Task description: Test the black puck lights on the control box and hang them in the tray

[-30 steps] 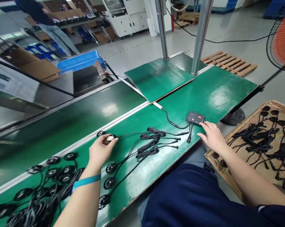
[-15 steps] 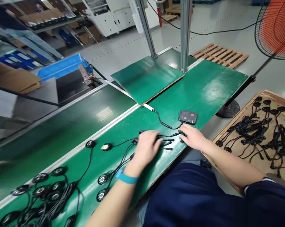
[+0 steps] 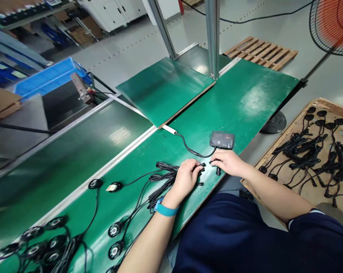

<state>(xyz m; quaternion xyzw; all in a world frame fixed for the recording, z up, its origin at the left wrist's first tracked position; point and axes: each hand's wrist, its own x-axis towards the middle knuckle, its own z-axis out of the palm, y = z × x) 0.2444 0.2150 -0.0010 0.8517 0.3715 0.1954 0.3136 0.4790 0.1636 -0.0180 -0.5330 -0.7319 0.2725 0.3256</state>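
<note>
On the green bench top, my left hand (image 3: 186, 177), with a turquoise wristband, pinches a black cable connector (image 3: 202, 165). The bundled black cable (image 3: 167, 172) trails left from that hand. Facing it across a small gap, my right hand (image 3: 229, 162) is closed on another black connector (image 3: 211, 162), mostly covered by the fingers. Just beyond the right hand lies a small black box (image 3: 222, 140) with leads; a thicker black plug (image 3: 218, 171) hangs below the fingers. Several loose connector ends, one a thin plug (image 3: 200, 184), lie by my left hand.
Round black cabled parts (image 3: 35, 248) are heaped at lower left. A wooden tray (image 3: 252, 176) of similar cables stands at right, near a red fan (image 3: 333, 26). A raised green board (image 3: 165, 91) and metal post (image 3: 212, 38) stand beyond. A white tube (image 3: 169, 129) joins the box's lead.
The cable that spanned between my hands now shows a gap between two connector ends. My left hand has shifted right and closed on its connector. The camera view has moved slightly.
</note>
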